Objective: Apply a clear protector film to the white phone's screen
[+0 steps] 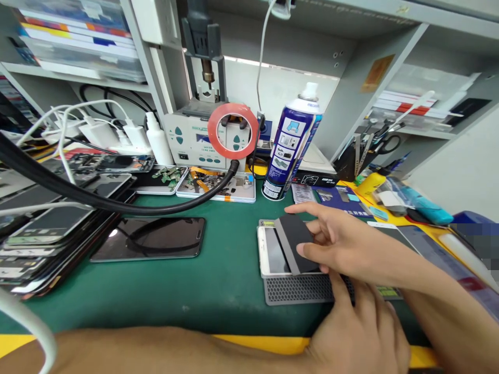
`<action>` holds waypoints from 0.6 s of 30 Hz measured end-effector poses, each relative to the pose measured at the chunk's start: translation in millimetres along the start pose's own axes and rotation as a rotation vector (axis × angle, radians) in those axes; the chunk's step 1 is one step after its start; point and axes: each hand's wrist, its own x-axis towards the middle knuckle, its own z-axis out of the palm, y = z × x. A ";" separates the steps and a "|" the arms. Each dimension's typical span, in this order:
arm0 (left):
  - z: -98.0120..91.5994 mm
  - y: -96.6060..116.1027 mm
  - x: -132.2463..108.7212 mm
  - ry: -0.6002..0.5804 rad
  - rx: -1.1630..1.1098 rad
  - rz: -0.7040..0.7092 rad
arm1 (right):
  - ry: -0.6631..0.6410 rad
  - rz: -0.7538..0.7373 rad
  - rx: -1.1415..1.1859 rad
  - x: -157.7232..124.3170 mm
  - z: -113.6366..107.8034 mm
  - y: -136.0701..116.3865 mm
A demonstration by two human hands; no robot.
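My right hand [331, 236] pinches a black flat card with a grey edge strip [292, 244], tilted over the screen of a white-framed phone [264, 252]. Part of the phone's dark screen shows to the left of the card. Beneath the phone lies a grey perforated plate [298, 291]. My left hand [360, 327] rests at the near side of the phone and plate, its fingers stretched out and apart; its fingertips are partly covered by my right hand. Left of the plate, a dark phone [150, 238] lies flat on the green mat [226, 249].
A tall blue spray can [292, 140] stands behind the white phone. Further back are a grey control unit [189, 137] and a red tape roll [233, 131]. Stacked phone parts [54, 234] lie left, under a black cable [156, 209]. Phone panels [436, 254] lie right.
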 end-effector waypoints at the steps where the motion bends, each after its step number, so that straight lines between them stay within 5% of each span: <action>1: -0.2 0.5 0.2 -0.018 0.000 0.004 | 0.004 -0.004 -0.008 -0.1 0.8 1.9; 18: -5.7 -6.2 -4.8 0.056 -0.075 -0.040 | 0.106 -0.031 -0.073 0.9 10.7 -8.5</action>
